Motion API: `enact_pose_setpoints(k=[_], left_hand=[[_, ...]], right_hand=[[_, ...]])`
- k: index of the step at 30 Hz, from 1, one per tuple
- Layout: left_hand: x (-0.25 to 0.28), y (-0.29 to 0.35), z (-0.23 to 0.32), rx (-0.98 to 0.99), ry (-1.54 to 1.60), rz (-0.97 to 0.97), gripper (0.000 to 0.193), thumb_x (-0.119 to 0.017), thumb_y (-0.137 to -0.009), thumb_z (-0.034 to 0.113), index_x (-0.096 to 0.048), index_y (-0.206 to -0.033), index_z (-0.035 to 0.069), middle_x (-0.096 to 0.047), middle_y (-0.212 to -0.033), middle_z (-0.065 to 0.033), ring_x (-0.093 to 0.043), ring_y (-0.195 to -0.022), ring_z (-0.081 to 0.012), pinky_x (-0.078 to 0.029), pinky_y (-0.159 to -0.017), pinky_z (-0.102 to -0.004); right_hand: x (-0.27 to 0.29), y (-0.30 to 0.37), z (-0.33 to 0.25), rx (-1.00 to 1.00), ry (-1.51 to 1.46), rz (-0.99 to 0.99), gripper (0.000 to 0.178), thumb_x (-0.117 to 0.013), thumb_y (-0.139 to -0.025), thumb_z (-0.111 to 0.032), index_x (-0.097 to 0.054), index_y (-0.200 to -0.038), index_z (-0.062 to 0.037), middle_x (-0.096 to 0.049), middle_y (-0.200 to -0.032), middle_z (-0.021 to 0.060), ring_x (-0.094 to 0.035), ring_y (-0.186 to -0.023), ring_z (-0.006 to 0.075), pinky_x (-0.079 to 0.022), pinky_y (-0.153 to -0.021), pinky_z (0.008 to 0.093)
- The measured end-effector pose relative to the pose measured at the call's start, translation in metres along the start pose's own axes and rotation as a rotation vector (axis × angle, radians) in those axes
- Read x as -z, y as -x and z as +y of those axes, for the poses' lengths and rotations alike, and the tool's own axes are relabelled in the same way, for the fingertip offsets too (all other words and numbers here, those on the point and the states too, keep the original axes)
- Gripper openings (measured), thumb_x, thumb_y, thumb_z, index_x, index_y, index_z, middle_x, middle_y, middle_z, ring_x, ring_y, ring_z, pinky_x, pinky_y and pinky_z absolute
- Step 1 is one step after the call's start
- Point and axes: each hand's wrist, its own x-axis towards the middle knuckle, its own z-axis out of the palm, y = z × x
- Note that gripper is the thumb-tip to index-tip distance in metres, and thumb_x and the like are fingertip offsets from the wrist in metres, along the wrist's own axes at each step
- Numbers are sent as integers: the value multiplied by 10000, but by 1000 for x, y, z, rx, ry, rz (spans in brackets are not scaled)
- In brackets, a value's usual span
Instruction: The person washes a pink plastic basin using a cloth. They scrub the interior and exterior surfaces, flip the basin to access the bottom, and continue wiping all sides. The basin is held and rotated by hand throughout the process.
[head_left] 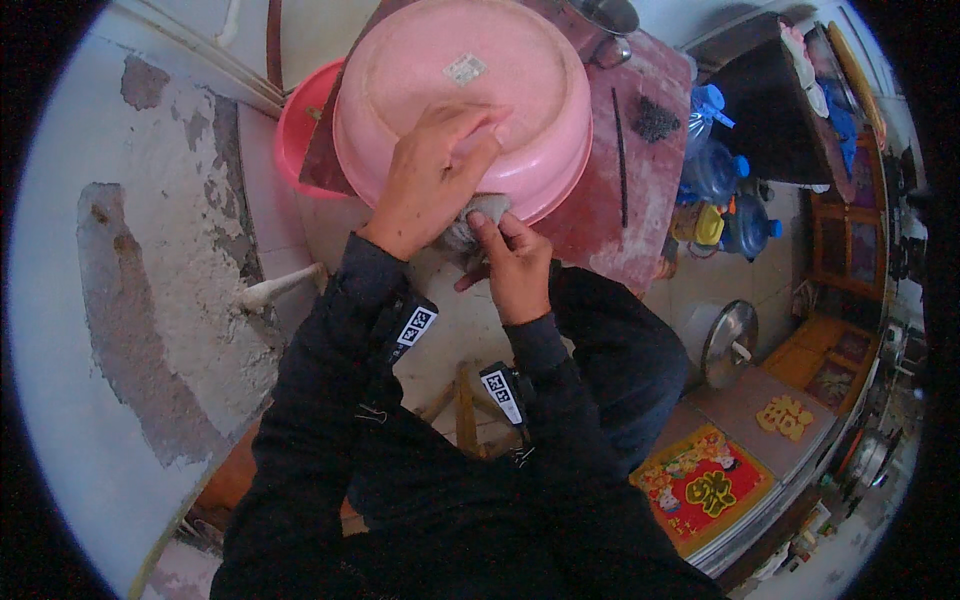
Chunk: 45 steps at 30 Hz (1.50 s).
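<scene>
A large pink basin lies upside down on a worn red table, its base facing up with a small label on it. Over the basin's near side is my left hand, its fingers curled and drawn together; whether they grip anything small is hidden. My right hand is just below the basin's near rim, thumb and fingers closed on a crumpled grey rag. Part of the rag is tucked behind my left wrist and against the rim.
On the red table lie a thin dark stick, a dark clump and a metal pot. A second pink basin shows at the left. Blue water bottles and a round metal lid are at the right.
</scene>
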Motion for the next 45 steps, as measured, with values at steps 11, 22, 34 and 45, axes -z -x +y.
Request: enact_pose_setpoints(k=[11, 22, 34, 45], left_hand=[[-2, 0, -1, -9, 57, 50, 307, -650, -958, 164, -711, -1216, 11, -709, -1212, -185, -632, -1188, -336, -498, -1010, -402], [-2, -1, 6, 53, 15, 11, 302, -587, -1045, 183, -707, -1249, -5, -697, -1255, -146, -627, -1199, -236, -461, -1055, -340], [9, -2, 17, 167, -15, 101, 271, -650, -1010, 199, -742, -1175, 5, -721, -1101, -151, -678, -1047, -263, -510, -936, -347], [9, 0, 11, 85, -147, 54, 259, -633, -963, 103, -740, -1186, 27, -716, -1152, -158, -618, -1155, -300, -487, -988, -378]], right_hand=[[60, -10, 21, -68, 312, 90, 261, -674, -1014, -253, -717, -1023, 4, -703, -867, 59, -651, -649, 138, -561, -451, 306], [100, -27, -23, 90, 636, 325, 261, -653, -1018, -242, -686, -1105, 2, -717, -883, 106, -640, -569, 201, -516, -527, 333], [55, 0, 8, 396, 906, 52, 162, -680, -919, -113, -648, -1042, -13, -648, -955, 233, -653, -887, 461, -524, -740, 484], [-8, 2, 48, 383, 750, -24, 129, -672, -920, -102, -640, -997, -3, -635, -920, 241, -622, -854, 468, -508, -726, 505]])
